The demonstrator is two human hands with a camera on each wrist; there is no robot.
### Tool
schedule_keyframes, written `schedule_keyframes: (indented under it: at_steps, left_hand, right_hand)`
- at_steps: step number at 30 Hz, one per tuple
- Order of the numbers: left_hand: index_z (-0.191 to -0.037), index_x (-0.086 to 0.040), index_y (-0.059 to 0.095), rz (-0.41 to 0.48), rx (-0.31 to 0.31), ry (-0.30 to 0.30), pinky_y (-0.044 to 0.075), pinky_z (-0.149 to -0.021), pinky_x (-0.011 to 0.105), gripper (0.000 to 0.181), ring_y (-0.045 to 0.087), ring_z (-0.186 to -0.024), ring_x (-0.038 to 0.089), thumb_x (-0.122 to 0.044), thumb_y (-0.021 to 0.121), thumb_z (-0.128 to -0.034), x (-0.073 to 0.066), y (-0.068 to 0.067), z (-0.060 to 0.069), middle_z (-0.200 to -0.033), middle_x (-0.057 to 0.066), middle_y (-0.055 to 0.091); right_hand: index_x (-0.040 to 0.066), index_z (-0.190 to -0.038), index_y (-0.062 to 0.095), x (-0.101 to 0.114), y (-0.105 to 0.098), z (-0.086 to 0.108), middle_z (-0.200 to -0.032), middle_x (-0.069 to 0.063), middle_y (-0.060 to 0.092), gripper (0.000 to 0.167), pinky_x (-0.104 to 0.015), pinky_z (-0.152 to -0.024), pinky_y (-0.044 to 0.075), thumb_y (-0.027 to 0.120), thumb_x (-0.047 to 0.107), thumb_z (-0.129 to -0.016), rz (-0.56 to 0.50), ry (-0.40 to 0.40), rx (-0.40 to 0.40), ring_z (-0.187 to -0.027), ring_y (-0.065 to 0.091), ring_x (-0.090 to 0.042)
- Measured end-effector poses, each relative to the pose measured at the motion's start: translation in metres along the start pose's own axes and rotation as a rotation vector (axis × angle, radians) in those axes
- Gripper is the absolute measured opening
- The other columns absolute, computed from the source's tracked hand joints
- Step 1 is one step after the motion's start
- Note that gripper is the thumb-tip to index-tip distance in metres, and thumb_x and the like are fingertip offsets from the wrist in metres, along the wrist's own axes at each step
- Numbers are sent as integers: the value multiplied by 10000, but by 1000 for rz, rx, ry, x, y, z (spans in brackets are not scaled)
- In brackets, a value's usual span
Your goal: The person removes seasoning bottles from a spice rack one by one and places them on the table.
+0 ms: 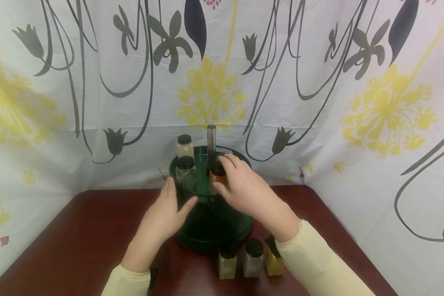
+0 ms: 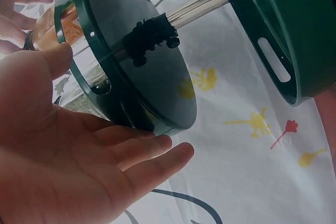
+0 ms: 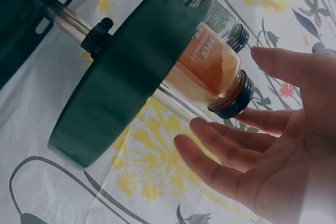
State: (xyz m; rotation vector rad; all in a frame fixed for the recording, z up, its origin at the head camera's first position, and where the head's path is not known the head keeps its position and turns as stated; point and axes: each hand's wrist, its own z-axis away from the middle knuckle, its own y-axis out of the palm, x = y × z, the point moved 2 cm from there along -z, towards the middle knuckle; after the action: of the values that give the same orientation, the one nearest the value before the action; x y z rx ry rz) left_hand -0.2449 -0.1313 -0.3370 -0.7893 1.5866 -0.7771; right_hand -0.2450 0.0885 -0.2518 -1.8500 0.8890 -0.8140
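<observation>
You are holding your right hand (image 3: 268, 153) beside the black lid (image 3: 236, 98) of an orange-brown jar (image 3: 205, 72), thumb standing apart; a finger may be touching the lid, contact being unclear. The jar is standing in a green tray (image 3: 121, 87), a second jar (image 3: 222, 20) and a metal pole (image 3: 178, 103) standing near.

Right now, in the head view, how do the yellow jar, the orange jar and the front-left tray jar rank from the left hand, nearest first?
From the left hand:
1. Front-left jar, in the upper tray, close beside it.
2. Orange jar, farther right in that tray, at the right hand.
3. Yellow jar, on the table, toward the lower right.
</observation>
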Motion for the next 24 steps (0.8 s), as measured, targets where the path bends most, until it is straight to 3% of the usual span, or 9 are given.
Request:
schedule_keyframes:
  at_steps: [15, 24]
  left_hand:
    - [-1681, 49, -47, -7, -5, 4, 325, -1257, 657, 1071, 215, -1628, 461, -643, 495, -1068, -2, -5, 0, -1780, 268, 33]
    - [-1680, 45, -55, -11, 19, -6, 321, -1259, 658, 1075, 208, -1629, 461, -659, 478, -1067, -1, -1, 1, -1780, 266, 21]
  right_hand:
    - [98, -1640, 410, -1, 10, -9, -1531, -174, 568, 612, -522, -1089, 563, 628, 250, -1089, -9, -71, -72, -1390, 569, -397]
    - [115, -1630, 441, -1, 13, -13, -1498, -152, 577, 589, -506, -1060, 579, 629, 255, -1089, -4, -72, -24, -1351, 590, -367]
